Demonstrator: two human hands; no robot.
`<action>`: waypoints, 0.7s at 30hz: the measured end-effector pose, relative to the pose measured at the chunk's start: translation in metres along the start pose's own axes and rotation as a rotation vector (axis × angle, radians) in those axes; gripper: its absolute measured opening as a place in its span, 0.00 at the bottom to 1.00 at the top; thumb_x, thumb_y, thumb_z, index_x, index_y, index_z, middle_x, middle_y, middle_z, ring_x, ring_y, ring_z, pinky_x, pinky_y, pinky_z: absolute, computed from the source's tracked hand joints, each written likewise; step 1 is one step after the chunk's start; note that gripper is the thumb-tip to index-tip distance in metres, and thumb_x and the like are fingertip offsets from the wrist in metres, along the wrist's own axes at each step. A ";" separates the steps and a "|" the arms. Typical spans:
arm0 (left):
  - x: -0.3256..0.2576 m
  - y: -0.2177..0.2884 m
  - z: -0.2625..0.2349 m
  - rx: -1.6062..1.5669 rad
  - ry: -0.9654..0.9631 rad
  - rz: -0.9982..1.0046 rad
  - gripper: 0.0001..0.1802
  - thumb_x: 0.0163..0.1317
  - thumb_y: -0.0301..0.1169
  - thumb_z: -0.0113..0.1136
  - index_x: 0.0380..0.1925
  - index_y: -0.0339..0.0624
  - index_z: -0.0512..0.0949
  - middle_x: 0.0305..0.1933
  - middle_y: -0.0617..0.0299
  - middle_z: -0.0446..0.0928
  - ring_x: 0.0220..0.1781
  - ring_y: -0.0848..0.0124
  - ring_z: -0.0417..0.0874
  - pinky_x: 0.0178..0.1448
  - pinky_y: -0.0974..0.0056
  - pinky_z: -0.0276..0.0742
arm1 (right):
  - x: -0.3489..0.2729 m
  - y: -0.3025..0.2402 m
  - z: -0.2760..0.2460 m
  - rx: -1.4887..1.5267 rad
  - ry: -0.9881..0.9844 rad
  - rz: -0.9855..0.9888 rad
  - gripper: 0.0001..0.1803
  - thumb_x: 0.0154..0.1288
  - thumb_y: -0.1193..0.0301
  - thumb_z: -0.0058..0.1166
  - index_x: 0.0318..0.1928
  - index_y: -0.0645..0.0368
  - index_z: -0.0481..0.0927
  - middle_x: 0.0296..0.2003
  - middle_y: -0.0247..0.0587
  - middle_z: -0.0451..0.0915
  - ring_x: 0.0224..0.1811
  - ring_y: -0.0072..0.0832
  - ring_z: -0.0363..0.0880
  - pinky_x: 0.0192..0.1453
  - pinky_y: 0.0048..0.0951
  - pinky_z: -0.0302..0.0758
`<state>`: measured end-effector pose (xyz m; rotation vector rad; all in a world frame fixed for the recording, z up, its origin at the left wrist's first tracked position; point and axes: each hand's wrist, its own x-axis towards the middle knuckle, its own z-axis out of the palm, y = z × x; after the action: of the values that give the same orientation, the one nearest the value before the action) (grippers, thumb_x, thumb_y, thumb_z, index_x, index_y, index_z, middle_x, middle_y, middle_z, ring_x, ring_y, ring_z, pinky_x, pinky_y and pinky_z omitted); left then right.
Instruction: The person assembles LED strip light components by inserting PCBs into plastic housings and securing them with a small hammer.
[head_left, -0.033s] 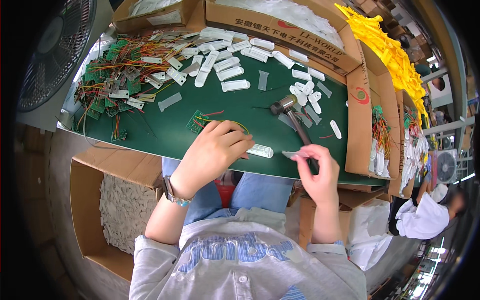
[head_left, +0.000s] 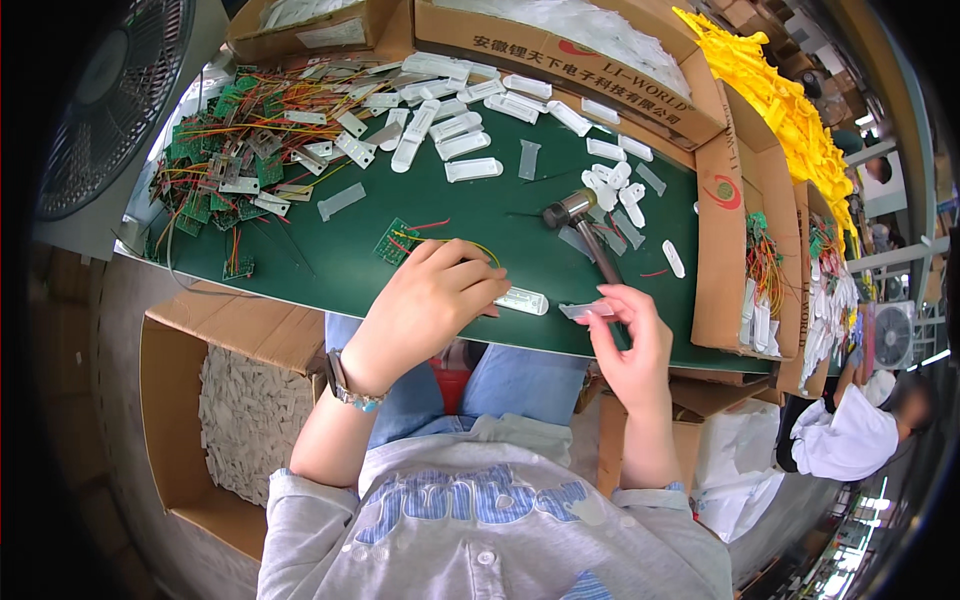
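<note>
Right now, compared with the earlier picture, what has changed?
The right hand, pinching a clear plastic strip, has shifted very slightly left. Nothing was visibly taken hold of or let go. The left hand beside the white casing, the circuit board and the hammer stayed as they were.

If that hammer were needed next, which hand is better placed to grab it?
Probably the right hand: it is closer to the hammer, though it pinches a clear strip. The left hand is farther away, at the white piece.
</note>
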<state>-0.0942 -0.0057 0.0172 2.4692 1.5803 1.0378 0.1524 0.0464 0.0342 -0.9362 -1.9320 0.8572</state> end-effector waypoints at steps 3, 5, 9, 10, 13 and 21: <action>0.001 -0.001 0.001 -0.003 0.002 0.001 0.17 0.50 0.35 0.71 0.42 0.45 0.84 0.48 0.69 0.84 0.54 0.65 0.80 0.56 0.58 0.76 | -0.004 0.001 0.007 -0.082 -0.018 0.103 0.14 0.64 0.82 0.63 0.49 0.63 0.80 0.34 0.43 0.83 0.28 0.25 0.83 0.35 0.28 0.78; 0.000 -0.001 0.001 -0.005 -0.004 -0.012 0.17 0.50 0.35 0.71 0.42 0.45 0.84 0.48 0.70 0.84 0.54 0.66 0.80 0.57 0.58 0.76 | -0.005 -0.001 0.007 -0.271 -0.054 0.136 0.16 0.62 0.78 0.67 0.50 0.64 0.80 0.35 0.42 0.81 0.28 0.26 0.81 0.30 0.28 0.76; -0.002 0.000 0.000 -0.011 -0.016 -0.025 0.17 0.50 0.35 0.70 0.42 0.46 0.84 0.49 0.70 0.84 0.55 0.66 0.80 0.57 0.58 0.76 | -0.002 -0.008 0.005 -0.470 -0.070 0.114 0.20 0.59 0.76 0.69 0.51 0.64 0.81 0.39 0.41 0.82 0.34 0.31 0.82 0.37 0.32 0.77; -0.002 0.000 0.001 -0.010 -0.017 -0.029 0.17 0.50 0.35 0.70 0.42 0.46 0.84 0.49 0.70 0.84 0.55 0.66 0.80 0.57 0.58 0.76 | 0.001 -0.010 0.003 -0.551 -0.114 -0.067 0.20 0.57 0.77 0.69 0.51 0.63 0.81 0.41 0.40 0.82 0.38 0.33 0.82 0.41 0.34 0.77; -0.002 0.001 0.000 -0.002 -0.016 -0.038 0.19 0.50 0.35 0.71 0.43 0.46 0.84 0.48 0.70 0.83 0.55 0.65 0.80 0.57 0.58 0.76 | 0.003 -0.001 0.000 -0.618 -0.191 -0.297 0.20 0.55 0.78 0.68 0.50 0.60 0.83 0.43 0.37 0.83 0.44 0.36 0.81 0.47 0.37 0.75; -0.001 0.003 -0.001 -0.017 -0.001 -0.089 0.26 0.48 0.36 0.72 0.50 0.45 0.80 0.45 0.66 0.82 0.54 0.63 0.80 0.58 0.55 0.75 | 0.009 -0.001 0.011 -0.462 -0.102 -0.301 0.18 0.53 0.79 0.68 0.46 0.56 0.86 0.40 0.36 0.81 0.41 0.36 0.80 0.44 0.37 0.74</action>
<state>-0.0923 -0.0083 0.0192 2.3639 1.6572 1.0328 0.1389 0.0514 0.0332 -0.8362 -2.3388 0.2912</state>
